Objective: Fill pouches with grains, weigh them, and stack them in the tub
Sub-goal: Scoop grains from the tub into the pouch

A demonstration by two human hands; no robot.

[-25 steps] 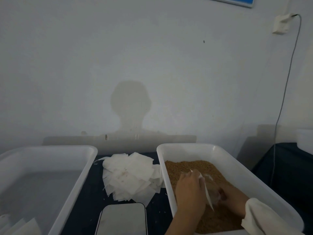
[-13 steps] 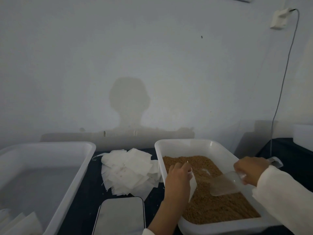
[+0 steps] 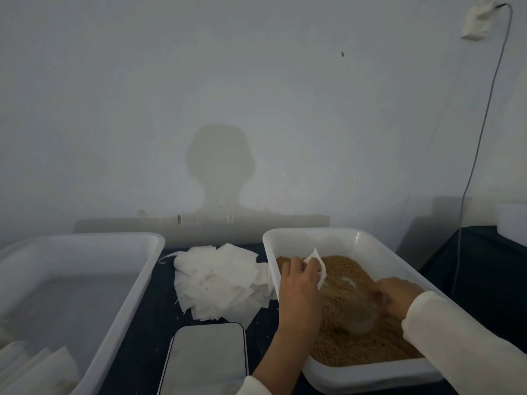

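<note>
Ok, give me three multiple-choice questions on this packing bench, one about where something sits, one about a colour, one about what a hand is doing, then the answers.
1. Where does the pile of empty pouches lie?
A. between the two tubs
B. inside the left tub
C. on the scale

2. What colour are the grains?
A. green
B. brown
C. black

3. What is the left hand doing?
A. resting flat on the scale
B. hanging idle
C. holding a pouch over the grains

Answers:
1 A, the pile lies on the dark table between the left tub and the grain tub.
2 B, the grain tub holds a brown heap.
3 C, its fingers hold a white pouch, while the right hand works a clear scoop in the grains.
</note>
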